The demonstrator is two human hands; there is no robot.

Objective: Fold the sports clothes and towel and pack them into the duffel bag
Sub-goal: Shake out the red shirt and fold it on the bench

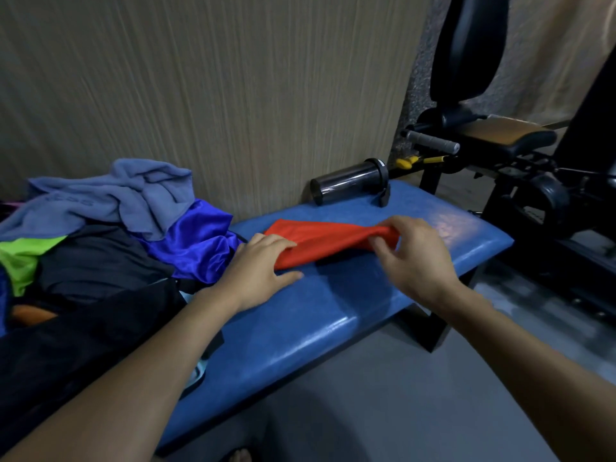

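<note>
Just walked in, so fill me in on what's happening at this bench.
A person is folding a red garment on the blue bench. The left hand presses its near end flat while the right hand pinches the far end. A heap of unfolded clothes waits to the left; a dark bottle lies by the wall.

Red garment (320,243) lies partly folded on the blue bench (333,311).

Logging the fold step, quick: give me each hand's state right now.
Left hand: open, fingers flat, pressing the red garment onto the blue bench.
Right hand: pinching the red garment's right end, lifting it.
</note>
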